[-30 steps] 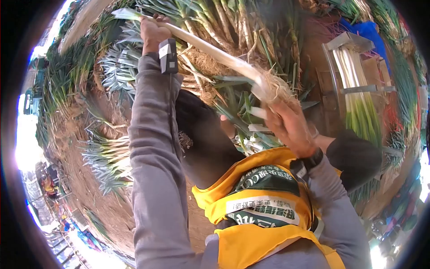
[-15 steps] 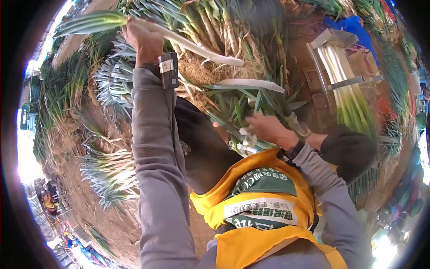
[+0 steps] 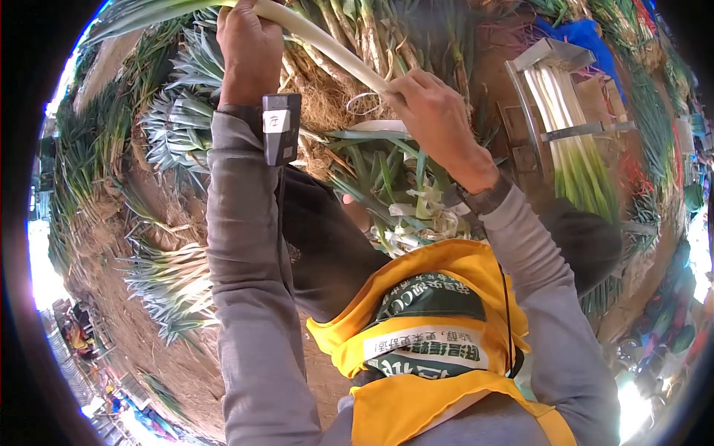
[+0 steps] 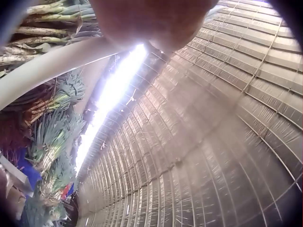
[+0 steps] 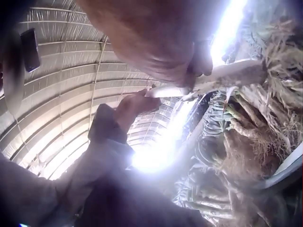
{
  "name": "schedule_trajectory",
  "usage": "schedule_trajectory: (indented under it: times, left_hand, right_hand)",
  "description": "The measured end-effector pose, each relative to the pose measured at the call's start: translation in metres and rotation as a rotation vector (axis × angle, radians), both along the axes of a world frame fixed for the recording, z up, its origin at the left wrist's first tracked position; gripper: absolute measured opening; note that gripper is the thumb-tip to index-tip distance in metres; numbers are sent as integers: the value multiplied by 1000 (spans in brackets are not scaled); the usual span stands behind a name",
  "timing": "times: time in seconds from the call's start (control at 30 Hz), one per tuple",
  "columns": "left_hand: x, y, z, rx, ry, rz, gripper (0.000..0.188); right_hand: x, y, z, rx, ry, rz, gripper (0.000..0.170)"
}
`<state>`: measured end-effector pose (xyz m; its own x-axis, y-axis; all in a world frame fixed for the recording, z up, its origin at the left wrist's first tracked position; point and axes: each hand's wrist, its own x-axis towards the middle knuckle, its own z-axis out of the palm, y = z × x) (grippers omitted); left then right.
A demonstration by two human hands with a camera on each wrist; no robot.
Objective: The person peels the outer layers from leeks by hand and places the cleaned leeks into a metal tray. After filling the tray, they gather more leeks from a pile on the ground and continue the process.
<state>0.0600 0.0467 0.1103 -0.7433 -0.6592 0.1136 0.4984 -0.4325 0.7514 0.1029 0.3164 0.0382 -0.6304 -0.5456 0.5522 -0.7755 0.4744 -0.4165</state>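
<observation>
A long green onion slants across the top of the head view, green leaves to the left and a pale, rootless stalk to the right. My left hand grips it where the leaves meet the stalk. At the stalk's lower end my right hand pinches it between thumb and fingers. A thin peeled strip loops below the stalk near my right fingertips. In the left wrist view the pale stalk runs out from under the left hand. The right wrist view shows the stalk spanning both hands.
Rooted green onions are heaped ahead. Loose leaves and white peelings lie before my knees. On the right, a metal rack holds peeled stalks. A bundle lies on the dirt floor at left.
My right hand was at the roots, then dropped low toward the peelings as the stalk end showed bare. It has since risen to the stalk's end. My left hand still grips the onion.
</observation>
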Motion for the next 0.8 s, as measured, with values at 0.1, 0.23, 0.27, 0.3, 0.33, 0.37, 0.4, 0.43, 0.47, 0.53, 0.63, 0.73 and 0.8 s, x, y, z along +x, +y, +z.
schedule_trajectory:
  times: [0.1, 0.23, 0.27, 0.3, 0.33, 0.37, 0.4, 0.43, 0.47, 0.53, 0.63, 0.73, 0.8]
  left_hand:
    - [-17, 1, -6, -100, 142, 69, 13]
    - [-17, -5, -7, -126, 306, -76, 16]
    - [-17, -2, -4, -104, 267, -97, 16]
    - [-18, 1, -6, -79, 225, -126, 16]
    - [-17, 5, -7, -77, 221, -138, 16]
    - [-17, 10, -7, -40, 149, -101, 16]
    - [-18, 14, -7, -4, 81, -62, 15]
    - [-9, 24, -2, -8, 70, -55, 16]
    - [-14, 15, -8, -13, 68, -33, 19]
    - [-28, -8, -23, 16, 12, 71, 17]
    - [-35, -37, -37, -38, 28, 31, 12]
    - [-38, -50, -32, -105, 70, 84, 15]
    - [-30, -57, -41, -53, 12, 67, 17]
  right_hand:
    - [-1, 8, 7, -19, -139, 93, 18]
    - [28, 40, 18, -242, -550, 285, 12]
    - [31, 45, 17, -318, -655, 266, 11]
    - [33, 45, 20, -318, -662, 264, 11]
    - [33, 45, 24, -383, -775, 254, 11]
    - [31, 46, 31, -454, -878, 241, 11]
    - [27, 48, 36, -525, -978, 232, 12]
    - [22, 50, 27, -508, -1034, 251, 15]
    - [23, 53, 21, -512, -1031, 248, 15]
    - [26, 63, 8, -415, -1089, 133, 16]
    - [41, 106, -35, 94, -1057, -71, 25]
    - [68, 125, -69, 292, -1155, -104, 31]
    - [68, 106, -56, 18, -581, -1, 32]
